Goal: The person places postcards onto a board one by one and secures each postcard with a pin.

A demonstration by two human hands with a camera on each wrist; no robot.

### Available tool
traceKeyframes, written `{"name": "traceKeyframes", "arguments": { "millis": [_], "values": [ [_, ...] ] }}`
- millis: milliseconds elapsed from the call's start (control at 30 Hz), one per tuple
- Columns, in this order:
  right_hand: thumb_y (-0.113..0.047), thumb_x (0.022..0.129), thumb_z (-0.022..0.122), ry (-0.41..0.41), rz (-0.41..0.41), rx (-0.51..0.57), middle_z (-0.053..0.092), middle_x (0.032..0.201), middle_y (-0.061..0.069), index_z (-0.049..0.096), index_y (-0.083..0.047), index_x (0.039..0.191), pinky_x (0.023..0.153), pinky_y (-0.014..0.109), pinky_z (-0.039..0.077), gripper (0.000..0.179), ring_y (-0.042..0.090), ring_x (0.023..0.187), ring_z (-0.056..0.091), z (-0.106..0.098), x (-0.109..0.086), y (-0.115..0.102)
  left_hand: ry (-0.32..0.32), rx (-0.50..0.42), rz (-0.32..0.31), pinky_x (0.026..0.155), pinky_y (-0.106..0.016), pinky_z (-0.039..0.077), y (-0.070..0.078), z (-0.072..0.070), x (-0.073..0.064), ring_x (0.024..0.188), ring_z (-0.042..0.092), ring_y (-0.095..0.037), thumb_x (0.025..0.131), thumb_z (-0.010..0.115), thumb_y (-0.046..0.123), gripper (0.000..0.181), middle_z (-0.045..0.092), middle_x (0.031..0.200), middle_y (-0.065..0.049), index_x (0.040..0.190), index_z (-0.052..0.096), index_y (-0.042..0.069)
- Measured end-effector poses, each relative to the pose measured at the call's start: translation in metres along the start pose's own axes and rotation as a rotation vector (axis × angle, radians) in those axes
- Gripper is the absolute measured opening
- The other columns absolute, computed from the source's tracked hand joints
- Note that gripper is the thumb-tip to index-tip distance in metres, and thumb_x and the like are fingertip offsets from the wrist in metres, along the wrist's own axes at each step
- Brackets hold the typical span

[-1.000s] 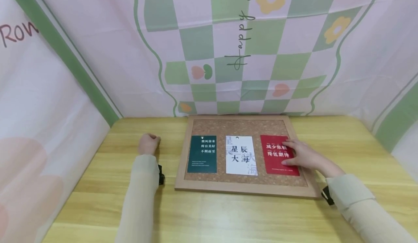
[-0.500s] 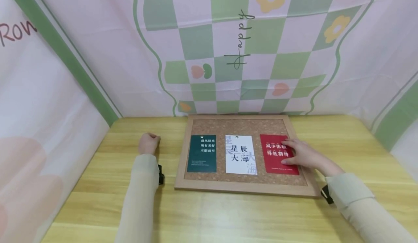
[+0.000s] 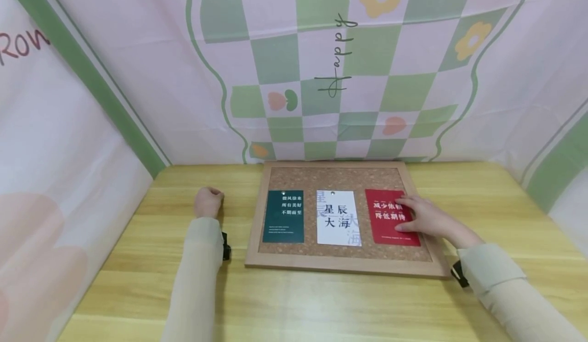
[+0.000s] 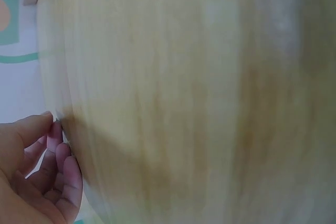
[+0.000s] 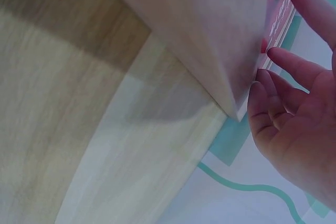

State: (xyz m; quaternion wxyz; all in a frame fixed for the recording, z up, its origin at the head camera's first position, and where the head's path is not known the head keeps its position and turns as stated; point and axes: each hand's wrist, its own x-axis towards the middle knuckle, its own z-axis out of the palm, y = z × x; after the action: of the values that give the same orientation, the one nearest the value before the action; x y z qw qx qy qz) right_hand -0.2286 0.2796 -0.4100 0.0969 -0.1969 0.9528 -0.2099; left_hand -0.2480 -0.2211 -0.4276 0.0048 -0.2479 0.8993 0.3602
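Three printed cards lie in a row on a wood-framed cork board (image 3: 337, 178): a green card (image 3: 285, 229), a white card (image 3: 337, 235) and a red card (image 3: 386, 234). Small round metallic spots show at the top of the green and white cards. My right hand (image 3: 424, 218) rests on the red card's right part, thumb and forefinger spread apart with their tips touching it; the right wrist view shows its other fingers bent beside the frame. Left of the board, my left hand (image 3: 208, 202) rests on the table, fingers loosely curled, with nothing clearly visible in it.
The board lies on a yellow wood-grain table (image 3: 294, 306), its far edge close to the back curtain (image 3: 312, 92). Another curtain (image 3: 69, 178) borders the table on the left. Bare tabletop runs along the board's near side.
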Motion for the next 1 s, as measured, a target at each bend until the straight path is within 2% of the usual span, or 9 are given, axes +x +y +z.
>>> {"name": "traceKeyframes", "arguments": {
  "millis": [267, 533, 800, 1000],
  "values": [
    [-0.028, 0.075, 0.079, 0.0, 0.002, 0.012, 0.037, 0.132, 0.044, 0.044, 0.016, 0.13, 0.094, 0.071, 0.035, 0.078, 0.061, 0.118, 0.037, 0.0005, 0.0004, 0.0009, 0.022, -0.001, 0.002, 0.08, -0.04, 0.05, -0.0035, 0.0019, 0.0043, 0.096, 0.062, -0.029, 0.098, 0.047, 0.022, 0.032, 0.065, 0.117, -0.019, 0.115, 0.064, 0.001],
    [-0.029, 0.076, 0.079, -0.004, 0.013, 0.014, 0.037, 0.134, 0.043, 0.044, 0.015, 0.131, 0.095, 0.071, 0.034, 0.078, 0.061, 0.119, 0.036, 0.0008, 0.0014, 0.0014, 0.041, -0.009, -0.002, 0.076, -0.039, 0.049, -0.0043, 0.0022, 0.0039, 0.091, 0.061, -0.028, 0.098, 0.049, 0.022, 0.03, 0.066, 0.111, -0.019, 0.11, 0.065, 0.0],
    [-0.029, 0.076, 0.079, -0.006, 0.016, 0.018, 0.036, 0.134, 0.043, 0.044, 0.015, 0.131, 0.095, 0.071, 0.034, 0.078, 0.061, 0.12, 0.036, 0.0005, 0.0006, 0.0018, 0.033, -0.01, 0.011, 0.086, -0.045, 0.049, -0.0035, 0.0011, 0.0015, 0.099, 0.062, -0.032, 0.096, 0.053, 0.02, 0.029, 0.066, 0.115, -0.02, 0.112, 0.066, 0.0],
    [-0.029, 0.076, 0.078, -0.011, 0.023, 0.013, 0.037, 0.134, 0.043, 0.044, 0.014, 0.132, 0.095, 0.071, 0.034, 0.078, 0.061, 0.119, 0.036, 0.0002, 0.0008, 0.0016, 0.038, 0.011, 0.002, 0.076, -0.04, 0.049, -0.002, -0.0003, -0.0003, 0.089, 0.062, -0.027, 0.096, 0.053, 0.017, 0.024, 0.067, 0.109, -0.018, 0.107, 0.066, 0.001]
  ]
}}
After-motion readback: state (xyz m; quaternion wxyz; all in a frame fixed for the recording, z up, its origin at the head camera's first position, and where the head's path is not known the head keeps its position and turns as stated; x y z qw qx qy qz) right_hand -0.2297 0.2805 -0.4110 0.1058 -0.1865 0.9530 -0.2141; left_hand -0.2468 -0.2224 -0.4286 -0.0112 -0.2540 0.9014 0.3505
